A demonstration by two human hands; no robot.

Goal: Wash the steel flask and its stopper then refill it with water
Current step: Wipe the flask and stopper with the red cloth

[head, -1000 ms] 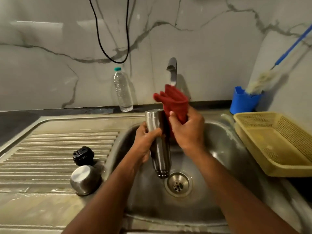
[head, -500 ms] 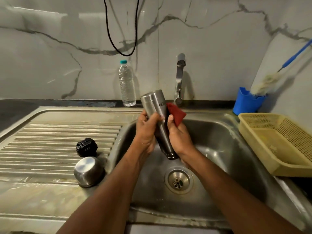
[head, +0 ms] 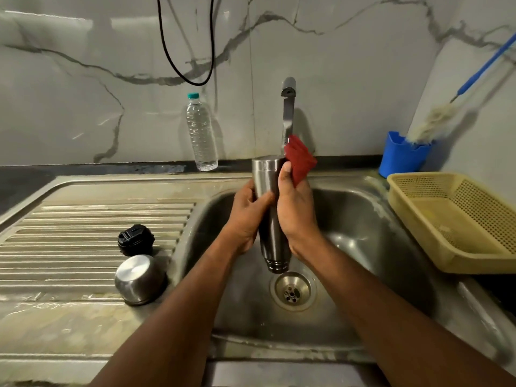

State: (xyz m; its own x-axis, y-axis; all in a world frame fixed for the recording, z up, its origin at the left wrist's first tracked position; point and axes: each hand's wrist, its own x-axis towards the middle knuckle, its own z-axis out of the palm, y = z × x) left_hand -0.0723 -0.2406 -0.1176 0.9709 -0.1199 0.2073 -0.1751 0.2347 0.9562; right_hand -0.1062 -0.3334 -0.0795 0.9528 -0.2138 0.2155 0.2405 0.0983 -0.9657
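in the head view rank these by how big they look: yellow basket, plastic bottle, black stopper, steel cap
1. yellow basket, clearly largest
2. plastic bottle
3. steel cap
4. black stopper
The cap and stopper look close, and the cap sits nearer the camera, so their order is unsure.

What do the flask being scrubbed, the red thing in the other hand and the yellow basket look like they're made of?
Flask: brushed steel by its dull grey sheen and soft streaky reflections.
Red scrubber: probably a soft cloth or scouring pad; it creases and folds, matte surface.
Yellow basket: likely moulded plastic, matte, with a fine perforated mesh in its walls.
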